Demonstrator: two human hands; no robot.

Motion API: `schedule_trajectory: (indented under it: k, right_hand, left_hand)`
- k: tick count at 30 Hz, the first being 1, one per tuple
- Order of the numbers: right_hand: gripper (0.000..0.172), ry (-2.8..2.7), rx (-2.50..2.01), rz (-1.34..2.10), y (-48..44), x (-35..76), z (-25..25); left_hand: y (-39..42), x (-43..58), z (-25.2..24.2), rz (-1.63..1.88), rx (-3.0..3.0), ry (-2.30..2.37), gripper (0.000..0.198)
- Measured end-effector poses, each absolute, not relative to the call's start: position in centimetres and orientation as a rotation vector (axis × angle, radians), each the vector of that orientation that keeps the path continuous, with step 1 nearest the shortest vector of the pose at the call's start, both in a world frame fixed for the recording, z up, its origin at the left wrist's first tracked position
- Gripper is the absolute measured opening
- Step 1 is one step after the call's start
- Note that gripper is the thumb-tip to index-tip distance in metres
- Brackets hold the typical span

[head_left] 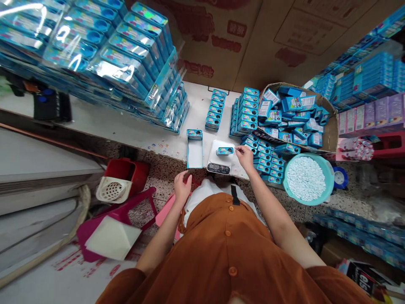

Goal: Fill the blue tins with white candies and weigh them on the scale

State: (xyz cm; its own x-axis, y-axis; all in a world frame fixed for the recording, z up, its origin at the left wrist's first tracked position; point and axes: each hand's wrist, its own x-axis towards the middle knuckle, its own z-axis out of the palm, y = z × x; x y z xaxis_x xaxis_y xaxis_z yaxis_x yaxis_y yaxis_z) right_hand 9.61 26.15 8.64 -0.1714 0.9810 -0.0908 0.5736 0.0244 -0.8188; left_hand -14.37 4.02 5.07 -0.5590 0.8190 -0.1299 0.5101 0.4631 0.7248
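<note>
Looking down from the head view, and the right hand (245, 155) is out over the white table (126, 126), fingertips drawn together right at the end of a small blue tin (225, 150). Touching it, it seems, but whether they actually grip it I cannot tell from here. That tin sits flat on the white scale (215, 159), which stands at the near edge of the table, its dark display facing the person. The left hand (182, 185) hangs lower, off the table edge and just left of the scale, fingers loose and half-curled, nothing in it. Beside the scale on the left lies a white tray (195, 155) with another blue tin (194, 134) at its far end. Behind that, a short row of tins (216, 109), then taller stacks (248, 110). To the right, a cardboard box (330, 137) heaped with tins, more of them laid in rows (265, 159) in front, and a teal basin (329, 174) full of white pellets. Far left, a tall pile of shrink-wrapped packs (126, 63); on the floor, a red bucket (134, 171).
</note>
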Motion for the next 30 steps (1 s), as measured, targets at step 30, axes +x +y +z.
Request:
schedule_trajectory:
  k: [30]
  right_hand:
    - [0.041, -1.215, -2.091, 0.638, 15.1, 34.4, 8.8]
  left_hand:
    - [23.2, -2.4, 9.5, 0.879, 1.606, 1.728, 0.036]
